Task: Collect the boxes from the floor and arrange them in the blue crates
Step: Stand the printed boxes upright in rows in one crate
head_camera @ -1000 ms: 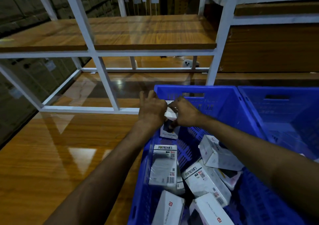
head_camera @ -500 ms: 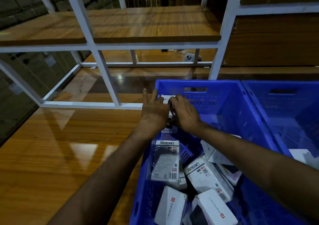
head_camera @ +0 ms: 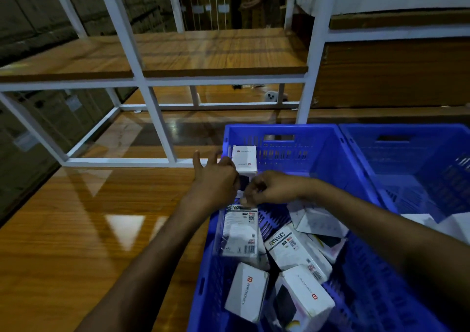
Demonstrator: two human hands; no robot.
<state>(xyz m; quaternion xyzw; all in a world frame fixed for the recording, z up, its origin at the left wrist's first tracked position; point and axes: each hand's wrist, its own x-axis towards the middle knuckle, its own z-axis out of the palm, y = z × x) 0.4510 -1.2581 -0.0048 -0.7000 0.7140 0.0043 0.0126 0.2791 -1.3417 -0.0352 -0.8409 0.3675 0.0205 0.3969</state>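
Observation:
The nearer blue crate (head_camera: 328, 138) holds several white boxes lying loose. One white box (head_camera: 244, 159) stands upright in its far left corner, with a dark-faced box (head_camera: 243, 182) just in front of it. My left hand (head_camera: 216, 181) rests against the left side of these two boxes with its fingers spread over the crate's rim. My right hand (head_camera: 272, 189) is curled, and its fingertips pinch the near edge of the dark-faced box. A long white box (head_camera: 240, 232) leans on the left wall just below my hands.
A second blue crate (head_camera: 407, 138) stands to the right with a white box at its near edge. Both sit on a glossy wooden floor (head_camera: 101, 217). A white metal rack (head_camera: 152, 102) with wooden shelves stands right behind them. A person stands far back.
My right hand has drawn back from the corner toward me, uncovering the upright white box. My left hand has stayed at the crate's left rim.

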